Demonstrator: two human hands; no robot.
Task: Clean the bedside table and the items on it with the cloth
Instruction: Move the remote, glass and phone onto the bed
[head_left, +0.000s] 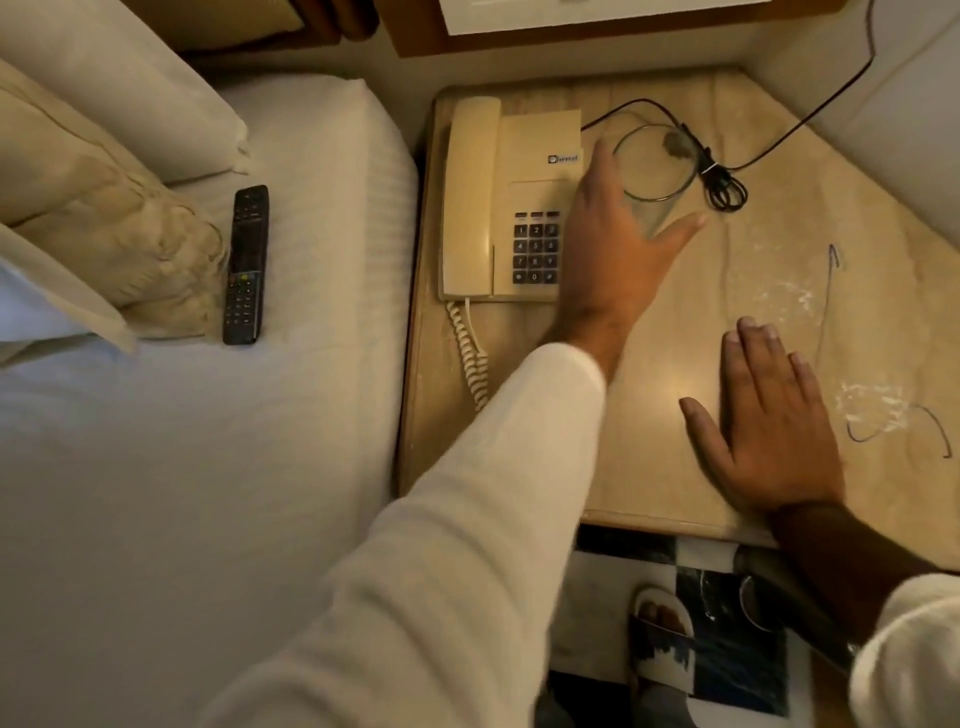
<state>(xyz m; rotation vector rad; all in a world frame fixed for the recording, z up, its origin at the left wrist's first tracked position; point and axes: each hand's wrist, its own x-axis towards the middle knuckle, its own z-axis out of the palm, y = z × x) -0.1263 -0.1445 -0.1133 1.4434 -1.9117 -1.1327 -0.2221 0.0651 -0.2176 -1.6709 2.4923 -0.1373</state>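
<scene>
The beige marble bedside table (654, 415) carries a cream telephone (511, 208) at its left and a clear drinking glass (657, 166) behind the middle. My left hand (613, 249), in a white sleeve, clasps the glass low down, fingers on its left side and thumb across its near side. My right hand (763, 415) lies flat and open on the tabletop near the front edge, holding nothing. White powdery smears (872, 405) and blue pen scribbles (831, 291) mark the right part of the top. No cloth is in view.
A black cable (727, 182) lies coiled behind the glass and runs off up the right wall. The phone's curly cord (470, 353) hangs at the table's left front. A black remote (245, 265) lies on the white bed beside pillows (104, 171). A sandalled foot (660, 634) stands on the floor below.
</scene>
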